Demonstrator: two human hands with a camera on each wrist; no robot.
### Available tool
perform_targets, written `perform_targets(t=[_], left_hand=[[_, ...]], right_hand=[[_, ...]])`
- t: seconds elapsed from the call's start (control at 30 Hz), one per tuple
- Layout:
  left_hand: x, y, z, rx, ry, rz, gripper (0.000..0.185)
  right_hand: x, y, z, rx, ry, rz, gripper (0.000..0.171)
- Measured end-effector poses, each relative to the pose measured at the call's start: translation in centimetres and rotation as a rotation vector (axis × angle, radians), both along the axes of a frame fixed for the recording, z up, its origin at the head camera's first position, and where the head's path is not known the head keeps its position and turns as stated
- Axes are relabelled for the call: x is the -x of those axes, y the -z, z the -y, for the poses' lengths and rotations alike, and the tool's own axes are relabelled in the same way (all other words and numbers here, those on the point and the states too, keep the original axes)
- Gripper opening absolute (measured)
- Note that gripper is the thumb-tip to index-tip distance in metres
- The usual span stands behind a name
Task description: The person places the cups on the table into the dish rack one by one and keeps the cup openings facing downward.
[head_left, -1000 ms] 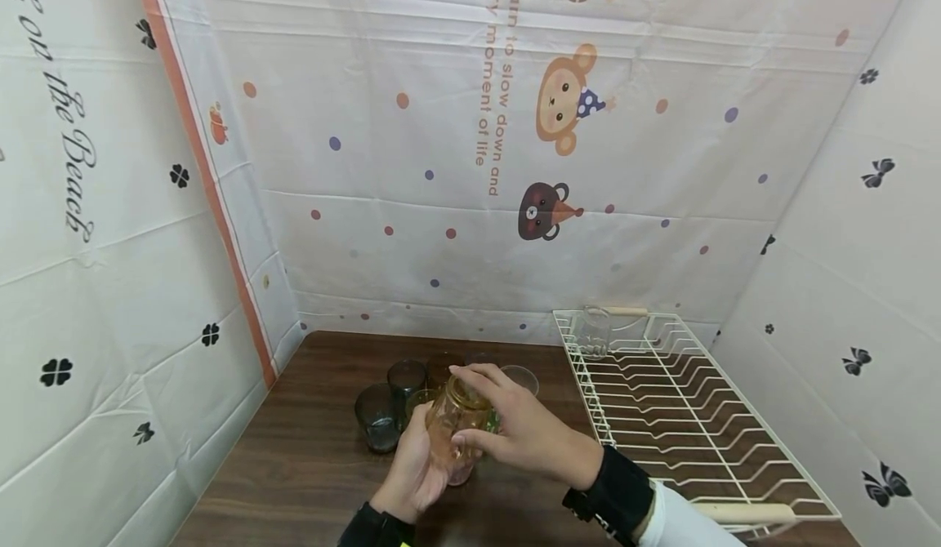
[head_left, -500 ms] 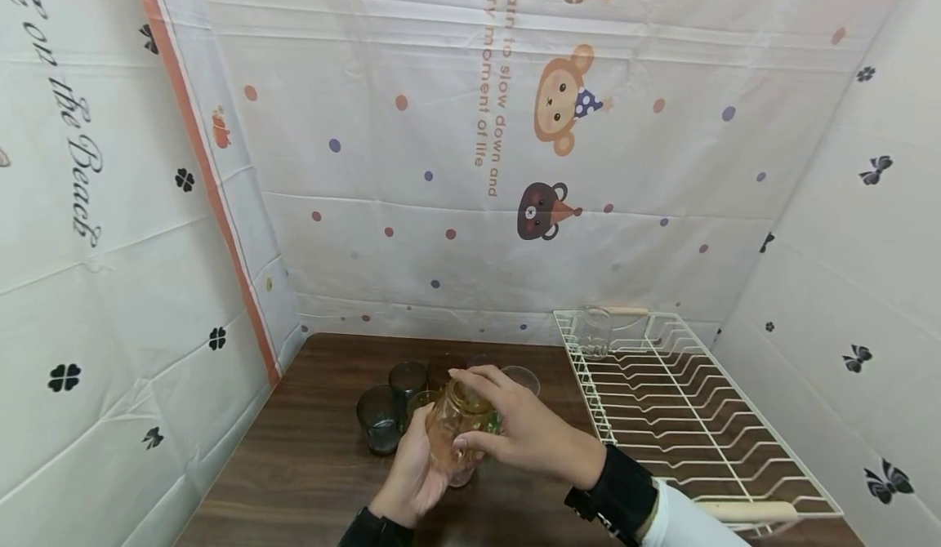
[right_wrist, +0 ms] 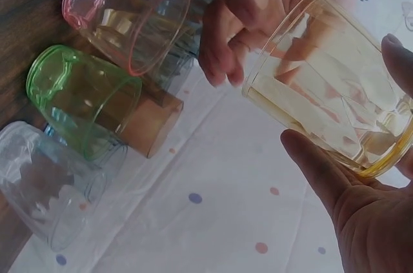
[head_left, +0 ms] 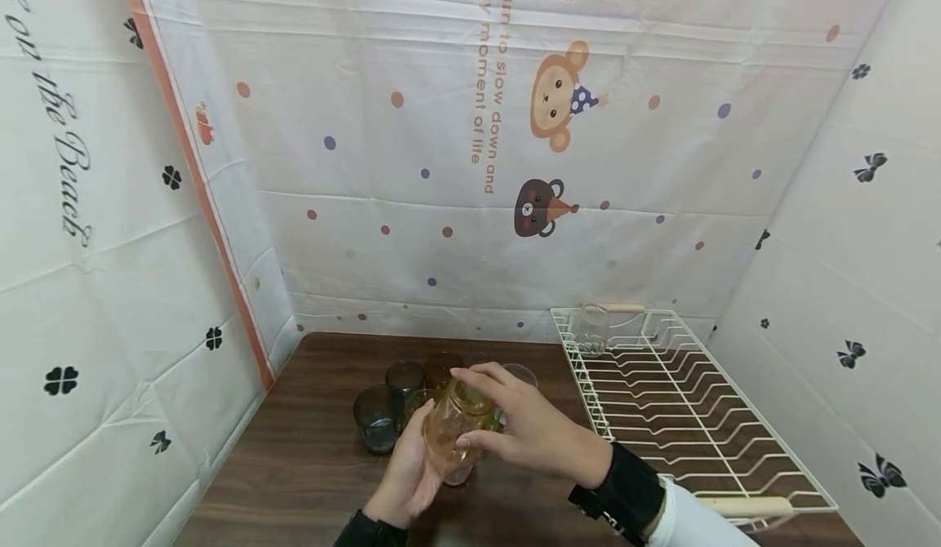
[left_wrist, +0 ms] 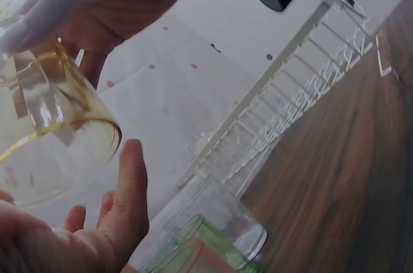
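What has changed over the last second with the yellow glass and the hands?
Almost nothing. Both the left hand and right hand keep their grip on the clear yellow glass tumbler above the brown wooden table; only the view shifted slightly. Nothing was let go.

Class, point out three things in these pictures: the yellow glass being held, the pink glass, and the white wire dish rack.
yellow glass [right_wrist: 322, 86], right wrist view, on its side wall
pink glass [right_wrist: 129, 18], right wrist view, on its side wall
white wire dish rack [head_left: 676, 404], head view, on its wire floor
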State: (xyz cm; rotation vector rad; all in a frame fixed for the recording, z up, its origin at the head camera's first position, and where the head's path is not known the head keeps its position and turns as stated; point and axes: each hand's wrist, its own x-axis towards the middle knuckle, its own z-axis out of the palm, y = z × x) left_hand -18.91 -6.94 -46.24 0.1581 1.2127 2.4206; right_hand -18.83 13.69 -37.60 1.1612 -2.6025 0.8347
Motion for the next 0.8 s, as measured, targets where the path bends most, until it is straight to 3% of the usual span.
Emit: perform_targets(t=[0.17,0.37,0.63,0.8], left_hand=[[-0.1,-0.5,0.6,0.066,-0.018,-0.020,0.061],[0.3,-0.7,1.0,0.167,-0.080,-0.059,0.059],[1.1,-0.6,0.6,0.428,-0.276,-0.133,0.040],[0.9,-0.7,0.3,0.563,-0.391,-0.204,0.035]], right_hand=[[0.7,-0.8,-0.9,0.035,0.024,-0.078,0.084],[1.6,-1.9,-2.8,0.088,0.125,-0.123,0.083],[2.7,-3.0,-5.9,0.088,0.323,-0.235,0.081],[3.2,-3.5,-8.7,0.092,0.462,-0.212,0.080]])
